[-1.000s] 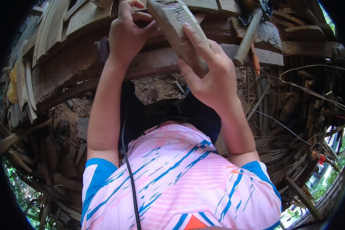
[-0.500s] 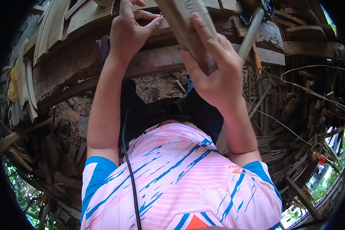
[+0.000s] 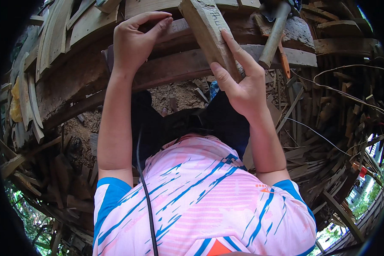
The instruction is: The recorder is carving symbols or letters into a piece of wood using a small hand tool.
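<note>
— Scrap wood (image 3: 328, 141) lies heaped all around, strips and offcuts piled over bare dirt (image 3: 177, 91), with green leaves showing at the far rim. What is the biggest thing in front of the person?

— Heavy curved wooden beams (image 3: 175, 68) run across the top of the view, dark and weathered, one above another. Below them comes the person's own pink shirt with blue streaks (image 3: 200, 200), a black cable (image 3: 147, 200) trailing down over it.

— And the hands?

— Both forearms reach up toward the beams, well apart from each other. The right hand (image 3: 243, 85) is clamped on a pale wooden block (image 3: 209, 30), thumb on one side and fingers (image 3: 237, 49) stretched along the other face; the block stands tilted, its upper end near the top edge, in front of the beams. The left hand (image 3: 134, 40) is curled, thumb and fingertips bent toward each other against the upper beam; whether it pinches anything I cannot tell.

— Anything smaller nearby?

— A hammer (image 3: 275, 32) with a grey handle rests on the beams just right of the block, an orange-handled tool (image 3: 283, 64) beside it.
</note>
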Action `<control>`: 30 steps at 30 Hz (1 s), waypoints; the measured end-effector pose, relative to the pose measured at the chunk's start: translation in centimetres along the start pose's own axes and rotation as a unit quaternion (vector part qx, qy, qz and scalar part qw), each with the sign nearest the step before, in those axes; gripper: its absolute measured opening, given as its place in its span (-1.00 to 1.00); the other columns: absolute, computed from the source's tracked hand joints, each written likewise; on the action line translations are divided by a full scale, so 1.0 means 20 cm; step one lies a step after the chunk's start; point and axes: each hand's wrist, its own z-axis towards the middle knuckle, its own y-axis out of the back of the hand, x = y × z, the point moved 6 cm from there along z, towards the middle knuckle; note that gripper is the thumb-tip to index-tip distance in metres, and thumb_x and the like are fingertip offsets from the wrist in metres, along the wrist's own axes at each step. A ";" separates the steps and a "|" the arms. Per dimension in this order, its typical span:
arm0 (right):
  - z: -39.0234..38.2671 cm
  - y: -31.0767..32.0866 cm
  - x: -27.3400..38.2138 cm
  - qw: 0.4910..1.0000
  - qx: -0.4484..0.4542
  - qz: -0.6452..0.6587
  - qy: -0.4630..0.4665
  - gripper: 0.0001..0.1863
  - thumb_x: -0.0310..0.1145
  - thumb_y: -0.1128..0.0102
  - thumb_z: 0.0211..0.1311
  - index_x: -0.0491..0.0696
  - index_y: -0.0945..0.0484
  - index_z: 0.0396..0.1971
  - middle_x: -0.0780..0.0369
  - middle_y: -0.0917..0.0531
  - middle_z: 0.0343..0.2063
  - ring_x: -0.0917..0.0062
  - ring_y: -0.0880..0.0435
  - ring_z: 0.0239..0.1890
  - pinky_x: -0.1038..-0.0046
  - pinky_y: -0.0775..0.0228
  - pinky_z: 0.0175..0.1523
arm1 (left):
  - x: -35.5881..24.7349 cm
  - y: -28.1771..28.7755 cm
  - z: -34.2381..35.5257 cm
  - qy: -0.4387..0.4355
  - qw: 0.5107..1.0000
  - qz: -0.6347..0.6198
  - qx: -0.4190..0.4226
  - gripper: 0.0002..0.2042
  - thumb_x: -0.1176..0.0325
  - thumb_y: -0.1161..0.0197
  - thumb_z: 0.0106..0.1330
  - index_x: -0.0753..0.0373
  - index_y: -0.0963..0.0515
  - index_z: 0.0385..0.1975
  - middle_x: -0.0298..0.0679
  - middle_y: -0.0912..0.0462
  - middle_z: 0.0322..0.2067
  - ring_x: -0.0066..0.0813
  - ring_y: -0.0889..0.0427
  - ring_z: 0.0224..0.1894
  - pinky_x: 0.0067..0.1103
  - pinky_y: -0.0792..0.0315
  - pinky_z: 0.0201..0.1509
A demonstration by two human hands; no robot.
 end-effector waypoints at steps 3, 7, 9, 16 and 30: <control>-0.01 0.00 -0.02 1.000 -0.001 -0.016 0.007 -0.27 -0.32 -0.45 0.22 0.02 -0.51 0.44 -0.01 -0.75 -0.12 0.16 -0.74 -0.08 0.25 -0.56 0.12 | 0.00 0.00 0.02 0.010 0.999 0.036 0.007 -0.82 0.43 -0.48 0.41 0.29 -0.81 -0.05 -0.30 -0.87 -0.18 -0.66 -0.77 -0.10 -0.67 -0.60 0.08; -0.02 -0.01 -0.01 0.999 0.016 -0.031 -0.011 -0.26 -0.33 -0.46 0.26 0.01 -0.49 0.48 0.01 -0.77 0.02 0.37 -0.75 0.06 0.36 -0.50 0.26 | 0.05 0.09 0.04 0.013 0.989 -0.137 -0.058 -0.83 0.41 -0.48 0.43 0.34 -0.80 -0.09 -0.26 -0.86 -0.18 -0.62 -0.80 -0.12 -0.70 -0.63 0.03; -0.02 -0.02 0.00 0.999 0.012 -0.041 0.004 -0.24 -0.34 -0.47 0.24 0.02 -0.48 0.48 0.01 -0.77 0.00 0.35 -0.75 0.04 0.35 -0.49 0.26 | 0.04 0.07 0.04 0.002 0.993 -0.112 -0.026 -0.83 0.41 -0.50 0.40 0.31 -0.81 -0.10 -0.30 -0.87 -0.21 -0.64 -0.80 -0.14 -0.70 -0.63 -0.01; -0.02 -0.02 -0.01 0.999 0.012 -0.038 0.004 -0.24 -0.36 -0.46 0.23 0.01 -0.48 0.48 0.05 -0.77 -0.06 0.34 -0.73 -0.02 0.36 -0.49 0.23 | 0.02 0.00 0.02 0.002 1.000 0.019 -0.003 -0.81 0.44 -0.48 0.40 0.28 -0.81 -0.04 -0.30 -0.87 -0.15 -0.66 -0.78 -0.08 -0.68 -0.61 0.06; -0.02 -0.02 0.00 0.999 0.007 -0.046 0.014 -0.23 -0.36 -0.47 0.23 0.02 -0.47 0.49 0.08 -0.75 -0.15 0.35 -0.71 -0.09 0.36 -0.49 0.19 | -0.01 0.00 0.01 0.008 0.999 0.033 -0.001 -0.82 0.42 -0.49 0.39 0.27 -0.82 -0.07 -0.29 -0.88 -0.16 -0.67 -0.78 -0.08 -0.68 -0.59 0.07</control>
